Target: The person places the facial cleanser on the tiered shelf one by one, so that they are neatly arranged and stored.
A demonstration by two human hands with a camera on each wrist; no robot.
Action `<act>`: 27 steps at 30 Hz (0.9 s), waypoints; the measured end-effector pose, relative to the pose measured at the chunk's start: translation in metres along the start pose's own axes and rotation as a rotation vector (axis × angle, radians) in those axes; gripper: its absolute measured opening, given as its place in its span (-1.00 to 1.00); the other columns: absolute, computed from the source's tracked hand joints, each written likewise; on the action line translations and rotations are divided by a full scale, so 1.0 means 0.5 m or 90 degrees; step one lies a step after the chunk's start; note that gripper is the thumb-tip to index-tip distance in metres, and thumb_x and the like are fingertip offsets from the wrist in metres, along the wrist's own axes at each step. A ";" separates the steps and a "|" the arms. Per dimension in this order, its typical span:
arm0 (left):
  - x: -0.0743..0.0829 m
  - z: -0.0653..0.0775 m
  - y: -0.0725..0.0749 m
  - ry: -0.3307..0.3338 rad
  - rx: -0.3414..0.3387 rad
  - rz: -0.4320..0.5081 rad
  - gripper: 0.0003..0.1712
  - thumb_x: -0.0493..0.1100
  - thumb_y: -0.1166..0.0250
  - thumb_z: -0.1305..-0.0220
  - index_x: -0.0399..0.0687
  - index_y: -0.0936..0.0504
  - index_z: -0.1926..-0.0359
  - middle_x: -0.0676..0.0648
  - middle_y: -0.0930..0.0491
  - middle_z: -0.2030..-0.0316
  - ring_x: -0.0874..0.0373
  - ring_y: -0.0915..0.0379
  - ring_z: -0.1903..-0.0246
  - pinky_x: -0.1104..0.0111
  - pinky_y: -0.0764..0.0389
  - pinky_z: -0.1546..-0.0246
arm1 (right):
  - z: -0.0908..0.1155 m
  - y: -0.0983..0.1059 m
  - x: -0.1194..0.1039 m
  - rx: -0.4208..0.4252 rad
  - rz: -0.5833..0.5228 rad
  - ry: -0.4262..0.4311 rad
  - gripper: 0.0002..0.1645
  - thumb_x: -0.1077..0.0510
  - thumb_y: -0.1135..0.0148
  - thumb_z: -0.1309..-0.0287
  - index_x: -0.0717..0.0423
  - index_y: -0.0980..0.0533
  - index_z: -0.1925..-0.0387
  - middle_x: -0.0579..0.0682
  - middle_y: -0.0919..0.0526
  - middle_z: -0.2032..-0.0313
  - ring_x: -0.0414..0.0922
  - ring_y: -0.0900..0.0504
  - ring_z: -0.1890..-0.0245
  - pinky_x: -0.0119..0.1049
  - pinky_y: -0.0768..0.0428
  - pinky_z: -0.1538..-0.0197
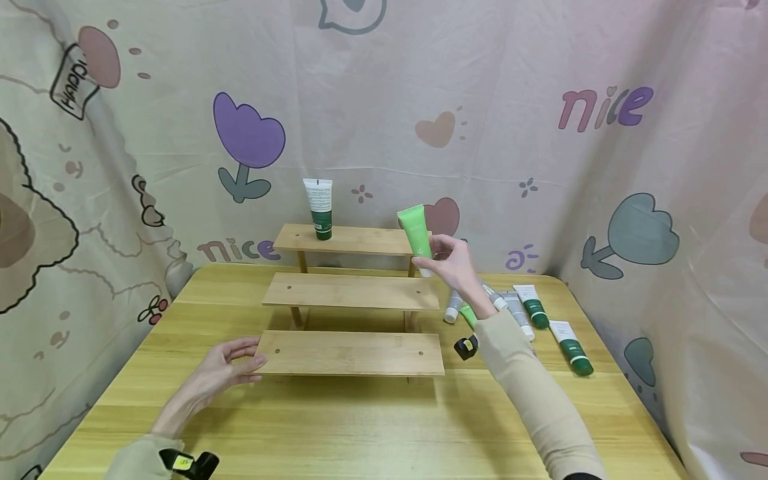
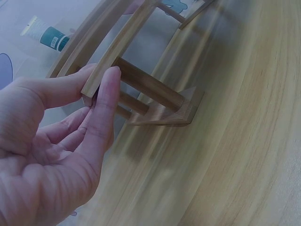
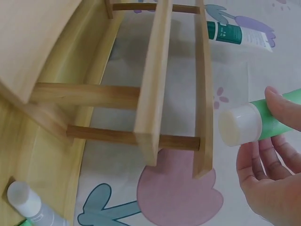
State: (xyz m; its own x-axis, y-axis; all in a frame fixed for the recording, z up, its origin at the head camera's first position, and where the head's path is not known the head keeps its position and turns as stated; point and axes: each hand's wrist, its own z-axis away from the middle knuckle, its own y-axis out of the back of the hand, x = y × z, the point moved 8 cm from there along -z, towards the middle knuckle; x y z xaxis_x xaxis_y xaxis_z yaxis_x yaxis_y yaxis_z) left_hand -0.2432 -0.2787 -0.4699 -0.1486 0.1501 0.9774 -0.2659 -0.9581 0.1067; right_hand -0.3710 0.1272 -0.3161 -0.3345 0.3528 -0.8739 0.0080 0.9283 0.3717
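Note:
My right hand (image 1: 449,261) holds a light green tube (image 1: 415,230) with its white cap down, in front of the right end of the top shelf. Thumb and fingers pinch the tube near the cap (image 3: 237,126) in the right wrist view. A three-tier wooden stand (image 1: 351,353) is in the middle of the table. My left hand (image 1: 225,367) grips the left end of its lowest shelf, thumb on one face and fingers on the other in the left wrist view. On the top shelf, toward the left, a white and dark green tube (image 1: 320,208) stands upright on its cap.
To the right of the stand several tubes lie on the wooden table (image 1: 360,433). Among them are two white and green tubes (image 1: 572,348), a grey tube (image 1: 517,315) and a green one (image 1: 469,315). A printed curtain (image 1: 372,100) hangs behind and at both sides.

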 end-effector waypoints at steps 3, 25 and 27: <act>0.000 -0.001 0.000 0.000 -0.002 0.002 -0.09 -0.26 -0.27 -0.40 -0.66 0.10 -0.45 -0.19 -0.37 -0.08 0.28 -0.60 0.12 0.29 -0.80 -0.03 | -0.011 -0.005 -0.008 0.006 -0.004 0.005 -0.46 0.23 -0.55 0.00 0.25 -0.61 -0.06 0.24 -0.71 0.10 -0.13 -0.65 0.22 -0.55 -0.66 0.15; 0.002 -0.001 -0.001 -0.002 -0.011 0.002 -0.10 -0.28 -0.25 -0.41 -0.68 0.11 -0.44 -0.06 -0.42 0.01 0.29 -0.62 0.14 0.29 -0.81 0.00 | -0.074 -0.062 -0.048 0.052 -0.083 -0.018 -0.51 0.32 -0.52 0.03 0.30 -0.61 0.00 0.03 -0.63 0.24 -0.19 -0.56 0.22 -0.36 -0.69 0.01; 0.002 -0.001 -0.001 -0.003 -0.013 -0.001 -0.10 -0.27 -0.25 -0.42 -0.68 0.11 -0.44 -0.08 -0.41 -0.01 0.29 -0.61 0.13 0.30 -0.81 -0.01 | -0.080 -0.067 -0.048 0.059 -0.087 -0.023 -0.51 0.33 -0.52 0.04 0.30 -0.62 0.00 0.04 -0.65 0.22 -0.18 -0.57 0.21 -0.37 -0.68 0.01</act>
State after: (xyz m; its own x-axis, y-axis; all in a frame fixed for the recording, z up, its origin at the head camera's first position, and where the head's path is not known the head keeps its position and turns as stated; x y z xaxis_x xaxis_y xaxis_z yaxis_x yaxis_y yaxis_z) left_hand -0.2435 -0.2778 -0.4691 -0.1433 0.1496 0.9783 -0.2856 -0.9527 0.1038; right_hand -0.4011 0.0832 -0.2951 -0.3046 0.2248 -0.9256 0.0527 0.9742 0.2193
